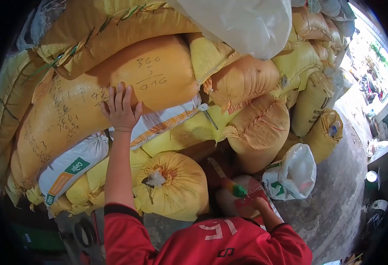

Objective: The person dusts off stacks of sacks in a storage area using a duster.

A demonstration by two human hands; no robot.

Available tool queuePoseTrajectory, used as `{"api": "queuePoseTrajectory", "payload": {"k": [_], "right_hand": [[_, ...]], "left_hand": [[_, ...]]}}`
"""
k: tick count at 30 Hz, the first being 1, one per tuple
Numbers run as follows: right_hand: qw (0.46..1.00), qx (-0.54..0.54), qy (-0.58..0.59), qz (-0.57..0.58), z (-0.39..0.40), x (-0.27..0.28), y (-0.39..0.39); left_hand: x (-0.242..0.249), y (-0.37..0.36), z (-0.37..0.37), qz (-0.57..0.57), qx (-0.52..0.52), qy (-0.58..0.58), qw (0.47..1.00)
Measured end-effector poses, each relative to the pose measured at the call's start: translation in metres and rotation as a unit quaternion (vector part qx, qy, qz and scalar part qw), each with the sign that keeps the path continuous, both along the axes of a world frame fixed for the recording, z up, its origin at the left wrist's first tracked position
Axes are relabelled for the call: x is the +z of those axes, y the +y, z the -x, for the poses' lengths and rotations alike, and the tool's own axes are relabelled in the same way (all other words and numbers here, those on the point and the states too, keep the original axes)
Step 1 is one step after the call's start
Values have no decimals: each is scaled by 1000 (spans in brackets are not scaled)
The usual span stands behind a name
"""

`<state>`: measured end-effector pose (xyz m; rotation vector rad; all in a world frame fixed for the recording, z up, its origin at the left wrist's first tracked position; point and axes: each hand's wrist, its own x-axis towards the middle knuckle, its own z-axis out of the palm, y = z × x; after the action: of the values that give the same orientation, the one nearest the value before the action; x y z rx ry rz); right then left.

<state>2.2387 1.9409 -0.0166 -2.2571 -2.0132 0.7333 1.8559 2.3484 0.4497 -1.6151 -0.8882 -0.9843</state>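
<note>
My left hand (121, 108) lies flat, fingers spread, against a big orange-yellow sack (158, 75) with numbers written on it in the stacked pile. It holds nothing. My right hand (259, 204) is low, below my chest, fingers closed on the red top of a red-and-white sack (229, 203). A green-and-orange handled tool (236, 189) lies just left of that hand, and its far end is hidden in shadow. A round yellow tied sack (176, 185) stands between my arms.
Yellow and orange sacks fill the wall ahead, with a white sack (247, 22) on top and a white Cargill sack (72, 165) at lower left. A white plastic bag (293, 174) sits on the concrete floor (335, 207). An open doorway is at the right.
</note>
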Motion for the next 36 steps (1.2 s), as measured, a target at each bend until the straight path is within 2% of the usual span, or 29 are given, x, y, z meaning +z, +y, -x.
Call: {"api": "queuePoseTrajectory", "payload": {"k": [1,2,4,5,6,8,11,12,14,15,18,20,21,22,23,25,29,31,32,33,34,35,36], "right_hand": [[986,122,-42,-104,1,8,-1],[986,125,-42,-103,-1,15,2],[1000,-5,-6,3,8,77,35],[989,-109,82,-61,19,110,52],[955,-211,167,-124,29,134,71],[928,-252,248,-116,35,149,104],[914,-282,281,-81,47,175,142],[915,-280,279,-79,47,162,142],[953,-252,127,-114,47,119,135],[954,-247,127,-115,50,119,126],[950,-300,82,-16,56,120,98],[951,-303,63,9,44,100,72],[966,-256,38,-17,30,73,58],[977,-208,13,-42,28,73,56],[978,-204,13,-44,25,75,52],[969,-232,76,-33,36,136,51],[954,-292,50,-48,32,118,61],[946,-297,70,-108,37,119,79],[947,-296,67,-106,35,111,86],[932,-336,117,-73,35,102,97],[912,-374,167,-40,39,107,109],[913,-371,167,-40,42,114,116],[926,-351,123,-62,55,145,124]], "left_hand": [[0,0,0,-1,3,0,1000],[0,0,1,4,-3,-1,1000],[-1,-1,1,12,-5,-4,1000],[0,-2,1,20,-3,-4,1000],[0,-3,1,28,-1,-5,1000],[-1,-3,0,28,0,-11,1000],[-2,-2,1,30,0,-14,999],[-2,-2,2,32,-1,-11,999],[-3,-3,2,37,1,-14,999],[-3,-2,3,40,-1,-12,999],[-4,1,3,28,-2,-14,1000],[-5,1,3,31,-6,-17,999],[-5,1,3,33,-11,-21,999],[-5,0,3,33,-8,-22,999],[-4,-1,3,31,-4,-13,999],[-2,0,4,27,4,-4,1000],[-3,0,3,22,-1,-8,1000],[-4,-1,3,25,-1,-11,1000],[-4,-1,3,29,0,-11,1000],[-4,0,3,32,1,-11,999],[-4,0,4,32,4,-12,999],[-5,0,4,33,2,-11,999],[-4,0,4,33,0,-10,999]]}}
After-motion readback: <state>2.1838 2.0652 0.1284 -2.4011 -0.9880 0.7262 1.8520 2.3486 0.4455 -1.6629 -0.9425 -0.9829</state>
